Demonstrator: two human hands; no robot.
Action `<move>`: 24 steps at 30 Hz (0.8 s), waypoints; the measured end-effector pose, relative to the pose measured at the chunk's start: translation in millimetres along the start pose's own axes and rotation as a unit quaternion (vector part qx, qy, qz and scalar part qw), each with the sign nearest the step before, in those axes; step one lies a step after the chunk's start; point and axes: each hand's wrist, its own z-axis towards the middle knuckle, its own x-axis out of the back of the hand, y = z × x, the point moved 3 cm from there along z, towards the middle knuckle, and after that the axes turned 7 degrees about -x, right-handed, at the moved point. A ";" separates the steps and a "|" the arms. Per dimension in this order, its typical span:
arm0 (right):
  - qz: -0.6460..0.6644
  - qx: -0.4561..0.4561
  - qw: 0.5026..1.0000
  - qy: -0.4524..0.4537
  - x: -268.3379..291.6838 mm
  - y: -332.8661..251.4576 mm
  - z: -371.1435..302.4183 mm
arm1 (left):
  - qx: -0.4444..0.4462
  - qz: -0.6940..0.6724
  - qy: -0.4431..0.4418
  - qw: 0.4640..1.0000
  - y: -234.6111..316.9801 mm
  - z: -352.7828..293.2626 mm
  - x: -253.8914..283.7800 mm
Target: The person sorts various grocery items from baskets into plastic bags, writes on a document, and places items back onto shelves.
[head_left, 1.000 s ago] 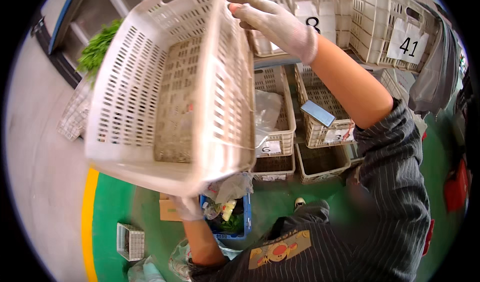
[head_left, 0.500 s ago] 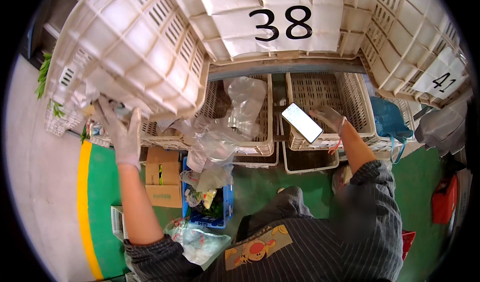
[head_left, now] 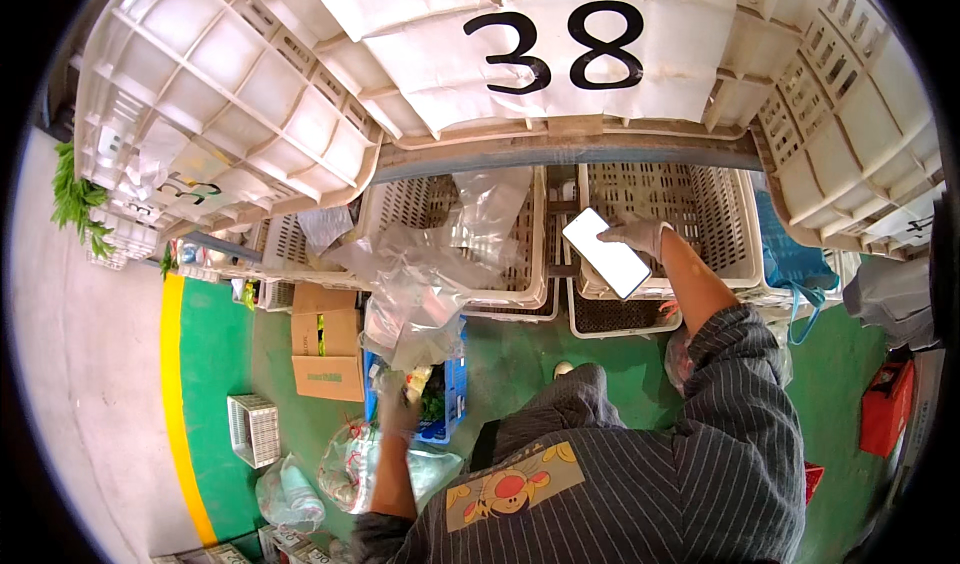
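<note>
A smartphone (head_left: pixel 605 254) with a bright white screen is in my right hand (head_left: pixel 637 236), which wears a pale glove; the thumb lies over the phone's upper right edge. Both are in front of a beige plastic crate (head_left: pixel 735 224). My left hand (head_left: pixel 400 412), smeared by motion, is low over the blue crate (head_left: pixel 458 404), and its fingers cannot be made out. In that crate are leafy greens (head_left: pixel 433 394) and a small yellowish packet (head_left: pixel 416 379). Clear plastic bags (head_left: pixel 415 314) hang just above it, over the front of another beige crate (head_left: pixel 535 289).
Large white crates with paper labels (head_left: pixel 590 54) stand on a shelf ahead. A cardboard box (head_left: pixel 327 349) is left of the blue crate. Filled plastic bags (head_left: pixel 290 494) and a small white basket (head_left: pixel 254 431) lie on the green floor. A blue bag (head_left: pixel 795 249) hangs at right.
My left hand has come down from the upper left crate to the blue crate. The phone's screen has turned plain white, and my right thumb now reaches over it. The view has shifted slightly.
</note>
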 end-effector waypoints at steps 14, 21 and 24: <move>-0.113 0.045 0.993 -0.001 11.6 -6.9 -38.4 | 0.413 -0.297 -0.073 0.858 -77.1 -217.5 -140.2; 0.068 0.048 0.996 0.030 22.6 11.6 -38.5 | 0.232 -0.338 0.008 0.912 -26.2 -114.5 -105.6; 0.119 0.059 0.989 0.059 43.5 32.7 -39.9 | 0.269 -0.435 0.023 0.859 1.8 -83.6 -111.0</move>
